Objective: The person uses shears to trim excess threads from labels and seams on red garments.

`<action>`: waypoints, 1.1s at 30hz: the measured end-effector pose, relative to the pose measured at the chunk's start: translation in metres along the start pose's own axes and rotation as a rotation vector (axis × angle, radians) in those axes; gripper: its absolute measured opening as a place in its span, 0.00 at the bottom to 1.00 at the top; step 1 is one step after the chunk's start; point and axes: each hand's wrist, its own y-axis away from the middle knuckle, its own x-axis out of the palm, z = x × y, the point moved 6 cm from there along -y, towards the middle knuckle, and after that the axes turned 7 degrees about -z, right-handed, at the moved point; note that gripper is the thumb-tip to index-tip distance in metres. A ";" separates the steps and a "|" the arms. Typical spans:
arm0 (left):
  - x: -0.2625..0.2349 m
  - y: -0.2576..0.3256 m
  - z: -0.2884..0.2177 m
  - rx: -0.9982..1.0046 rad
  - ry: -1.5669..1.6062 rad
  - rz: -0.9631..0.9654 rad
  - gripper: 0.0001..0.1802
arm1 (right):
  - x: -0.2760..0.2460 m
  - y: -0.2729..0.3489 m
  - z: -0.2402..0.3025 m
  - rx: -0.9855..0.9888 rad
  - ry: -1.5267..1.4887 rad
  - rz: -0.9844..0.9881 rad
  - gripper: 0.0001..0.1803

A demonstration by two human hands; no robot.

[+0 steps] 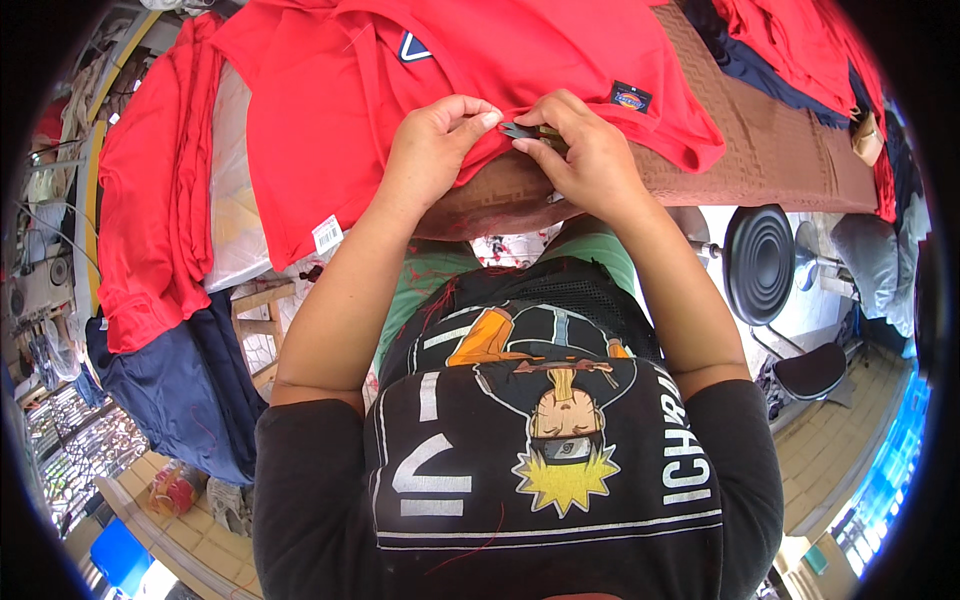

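Both hands (520,145) — fingers pinching red garment (480,60)

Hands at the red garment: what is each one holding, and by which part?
The left hand pinches the red garment at its lower hem edge. The right hand grips small dark thread snips by the handle, blades toward the hem.

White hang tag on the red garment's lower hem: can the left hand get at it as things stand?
Probably yes. The white hang tag lies uncovered beside the left forearm, but the left hand is pinching the red garment and would have to let go.
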 end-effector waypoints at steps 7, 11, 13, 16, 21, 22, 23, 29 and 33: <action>-0.014 0.065 -0.097 0.575 -1.044 0.326 0.13 | -0.033 -0.001 -0.001 0.000 0.133 0.112 0.11; -0.028 0.071 -0.123 0.389 -0.883 0.382 0.14 | -0.056 -0.001 -0.011 0.102 -0.030 0.101 0.14; -0.018 0.055 -0.105 0.363 -0.676 0.237 0.15 | -0.052 -0.004 -0.006 0.127 -0.041 0.121 0.15; 0.009 0.049 -0.076 0.521 -0.760 0.046 0.16 | -0.034 -0.001 -0.007 0.158 -0.126 0.159 0.17; 0.029 0.046 -0.045 0.584 -0.850 -0.098 0.14 | -0.015 0.001 -0.015 0.178 -0.282 0.132 0.15; 0.027 0.043 -0.039 0.587 -0.824 -0.116 0.14 | -0.011 0.001 -0.017 0.187 -0.302 0.136 0.14; 0.025 0.040 -0.035 0.589 -0.799 -0.135 0.13 | -0.008 0.000 -0.019 0.195 -0.322 0.140 0.14; 0.012 0.017 -0.021 0.233 -0.558 0.038 0.11 | 0.003 -0.009 -0.028 0.267 -0.552 0.341 0.08; 0.011 0.012 -0.021 0.070 -0.555 0.120 0.11 | 0.003 -0.011 -0.030 0.196 -0.439 0.423 0.08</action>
